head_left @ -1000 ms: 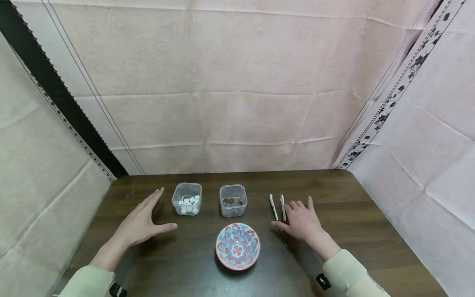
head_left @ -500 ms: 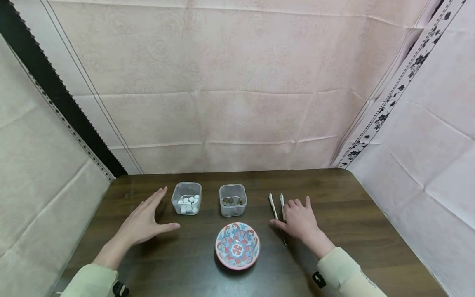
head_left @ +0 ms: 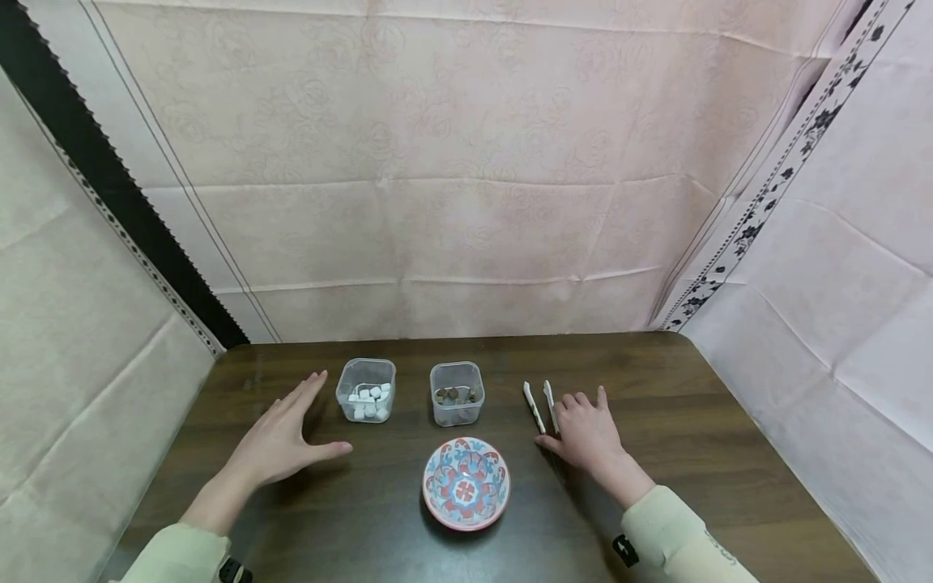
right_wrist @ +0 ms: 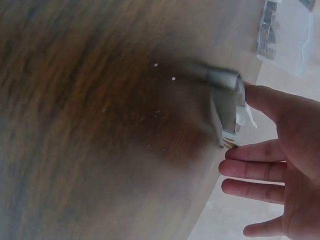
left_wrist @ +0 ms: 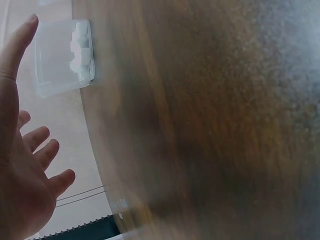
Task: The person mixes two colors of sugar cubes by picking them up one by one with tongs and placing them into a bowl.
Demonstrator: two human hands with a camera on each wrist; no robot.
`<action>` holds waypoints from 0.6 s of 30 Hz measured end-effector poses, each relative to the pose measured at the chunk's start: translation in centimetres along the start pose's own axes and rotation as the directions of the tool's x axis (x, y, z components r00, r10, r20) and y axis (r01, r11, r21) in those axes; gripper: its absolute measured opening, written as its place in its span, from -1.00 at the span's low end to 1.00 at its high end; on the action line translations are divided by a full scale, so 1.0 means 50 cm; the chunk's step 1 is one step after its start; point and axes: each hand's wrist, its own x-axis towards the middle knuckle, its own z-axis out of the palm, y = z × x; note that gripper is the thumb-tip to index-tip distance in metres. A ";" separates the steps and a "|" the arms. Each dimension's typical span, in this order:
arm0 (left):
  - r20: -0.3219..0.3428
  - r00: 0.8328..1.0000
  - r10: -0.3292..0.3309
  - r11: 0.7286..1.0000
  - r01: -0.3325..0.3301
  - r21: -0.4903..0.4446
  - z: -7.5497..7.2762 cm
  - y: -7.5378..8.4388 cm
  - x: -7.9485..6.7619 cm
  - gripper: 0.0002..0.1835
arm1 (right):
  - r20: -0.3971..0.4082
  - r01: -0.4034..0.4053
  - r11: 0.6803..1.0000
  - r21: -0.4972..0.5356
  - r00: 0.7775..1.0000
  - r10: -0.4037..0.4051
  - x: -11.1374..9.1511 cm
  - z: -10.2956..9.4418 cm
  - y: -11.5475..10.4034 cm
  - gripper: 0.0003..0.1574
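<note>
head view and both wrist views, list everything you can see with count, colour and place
Wood-grain table: 1, dark brown, under the objects
Round flower-patterned bowl: 1, red, blue and white, front centre
Square plastic tubs: 2, clear, side by side beyond the bowl
Small chunky pieces: several, white, in the left tub
Small lumps: several, brownish, in the right tub
Metal tongs: 1, silvery with pale tips, right of the tubs
Cloth hangings: count unclear, pale, behind and on both sides
Scalloped strip: 1, blackish, left
Floral border: 1, black and white, right
Sleeves: 2, pale green
Wrist devices: 2, black, at the cuffs
Left hand: 1, bare, left of the tubs
Right hand: 1, bare, at the tongs
</note>
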 end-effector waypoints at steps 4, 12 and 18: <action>-0.002 1.000 -0.001 1.000 0.001 0.000 0.001 0.002 -0.003 0.38 | 0.018 0.007 1.000 0.023 1.000 -0.008 -0.001 -0.003 0.003 -0.21; -0.007 1.000 0.000 1.000 0.000 -0.004 -0.001 0.002 -0.002 0.37 | 0.035 0.037 0.993 0.110 0.999 -0.041 -0.005 -0.006 0.010 -0.35; -0.008 1.000 -0.002 1.000 0.002 -0.008 -0.001 -0.001 -0.001 0.37 | 0.005 -0.016 0.996 0.085 1.000 0.016 0.003 -0.003 0.000 -0.17</action>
